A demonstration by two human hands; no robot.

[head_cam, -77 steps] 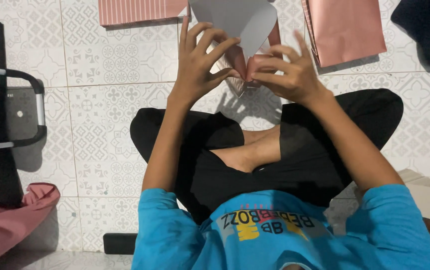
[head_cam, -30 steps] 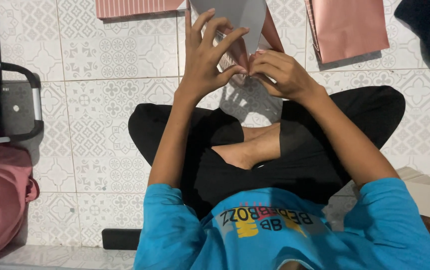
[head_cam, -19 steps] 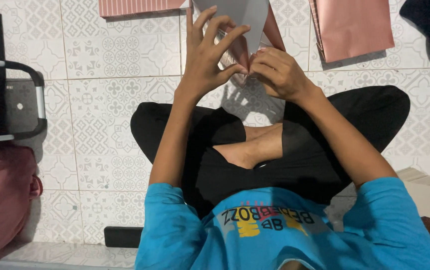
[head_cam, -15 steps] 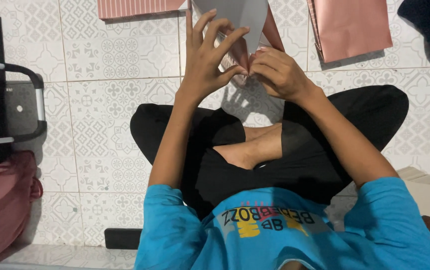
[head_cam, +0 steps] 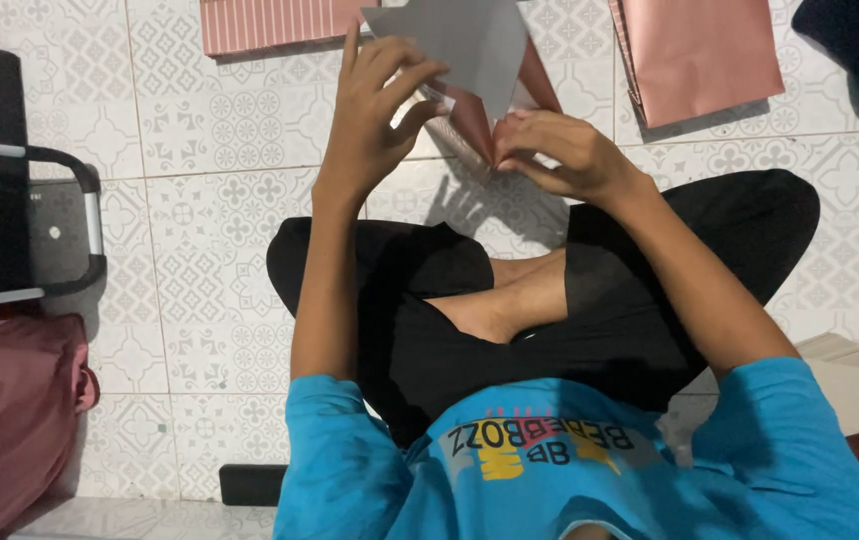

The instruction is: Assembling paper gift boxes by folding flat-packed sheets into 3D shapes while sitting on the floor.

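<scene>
This looks like a room in a home, with the person sitting cross-legged on the floor. The floor [head_cam: 220, 150] is pale patterned tile. Pink paper sheets [head_cam: 700, 55] and a striped pink sheet [head_cam: 270, 22] lie spread on it. A dark bag with a handle [head_cam: 10, 220] and a maroon cloth bundle [head_cam: 10, 420] sit nearby.

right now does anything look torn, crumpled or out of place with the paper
Nothing stands out. Both the left hand and right hand hold the folded paper above the tiled floor; it looks creased neatly, not torn.
</scene>
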